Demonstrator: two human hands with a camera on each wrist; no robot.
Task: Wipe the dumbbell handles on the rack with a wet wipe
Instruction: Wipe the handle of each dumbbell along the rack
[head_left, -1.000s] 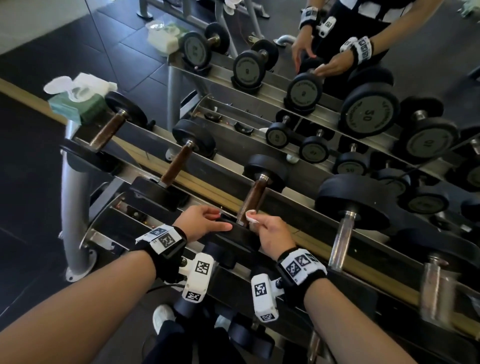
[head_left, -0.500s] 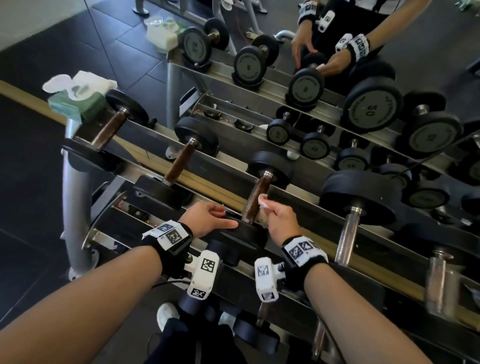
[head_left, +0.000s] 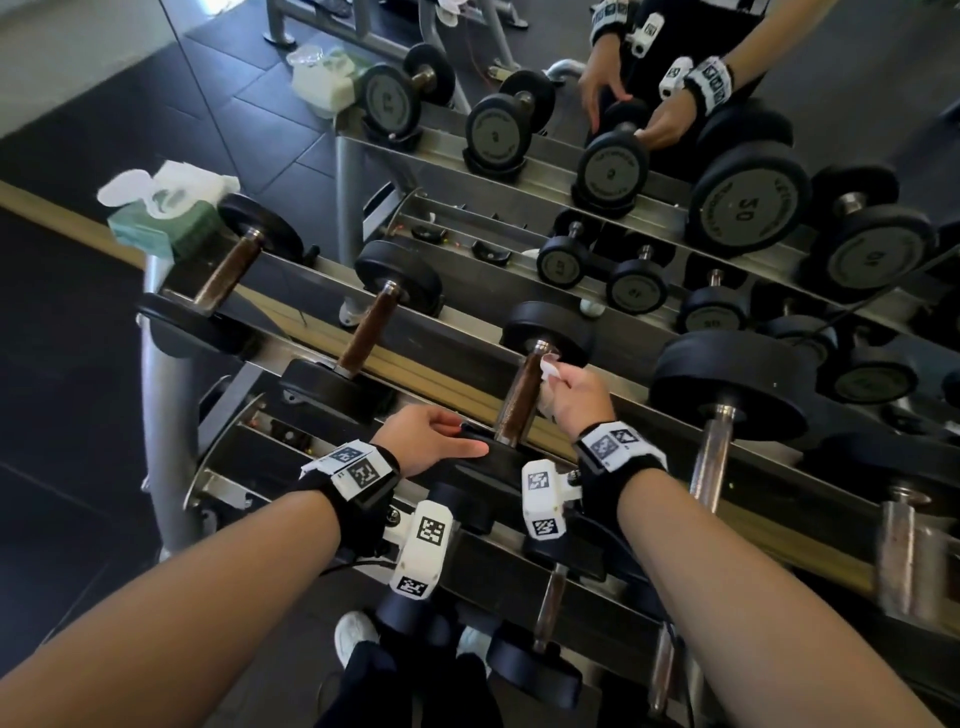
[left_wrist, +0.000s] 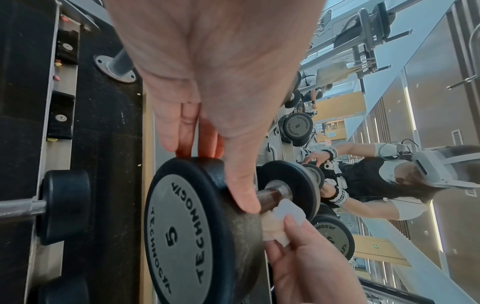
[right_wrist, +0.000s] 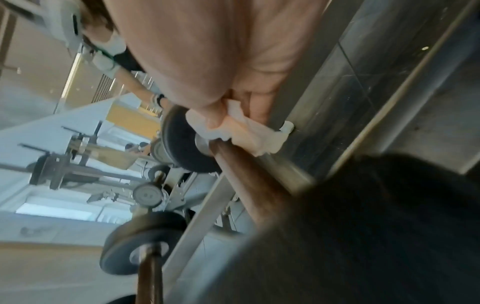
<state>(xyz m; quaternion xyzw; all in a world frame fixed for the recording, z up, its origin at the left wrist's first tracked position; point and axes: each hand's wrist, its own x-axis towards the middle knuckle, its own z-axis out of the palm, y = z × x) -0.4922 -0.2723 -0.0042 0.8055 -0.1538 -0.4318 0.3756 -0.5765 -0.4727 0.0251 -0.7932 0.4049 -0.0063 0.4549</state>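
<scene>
A small dumbbell with a brown handle (head_left: 521, 397) lies on the top rail of the rack (head_left: 311, 312), third from the left. My right hand (head_left: 563, 382) pinches a crumpled white wet wipe (head_left: 548, 370) against the far end of that handle, next to the far head. The right wrist view shows the wipe (right_wrist: 233, 128) pressed on the handle (right_wrist: 246, 174). My left hand (head_left: 457, 441) rests with straight fingers on the near head (left_wrist: 182, 226), marked 5, thumb along its rim. The wipe (left_wrist: 283, 216) also shows past the head there.
A green wet wipe pack (head_left: 161, 218) sits on the rack's left end. Two brown-handled dumbbells (head_left: 369, 332) lie to the left, a bigger chrome-handled one (head_left: 727, 384) to the right. More dumbbells fill the lower tier (head_left: 550, 613). A mirror behind reflects the rack.
My right hand has slid the wipe up the handle from its near end to the far head. The left hand has stayed on the near head.
</scene>
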